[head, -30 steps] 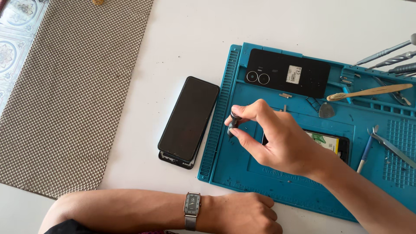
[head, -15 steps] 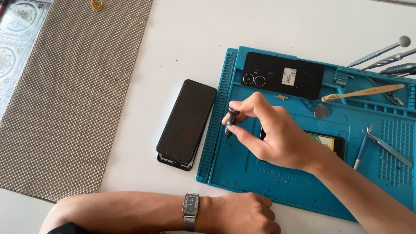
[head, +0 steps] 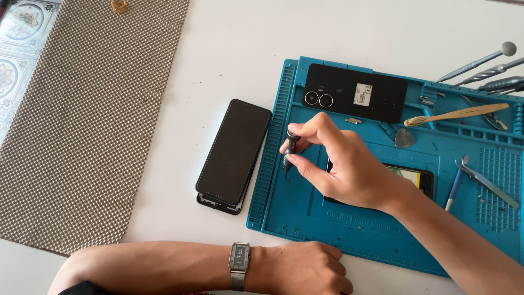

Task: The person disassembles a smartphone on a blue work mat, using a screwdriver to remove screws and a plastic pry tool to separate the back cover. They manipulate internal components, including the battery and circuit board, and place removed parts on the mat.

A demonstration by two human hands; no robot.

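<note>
- two hands: right hand (head: 349, 169), left hand (head: 308, 270)
- one small screwdriver (head: 289, 150)
- one blue work mat (head: 338, 229)
- two phone bodies: dark phone (head: 233, 154), opened phone (head: 417, 177)
- one back cover (head: 355, 100)
- one wristwatch (head: 239, 262)
- one brush (head: 456, 114)
</note>
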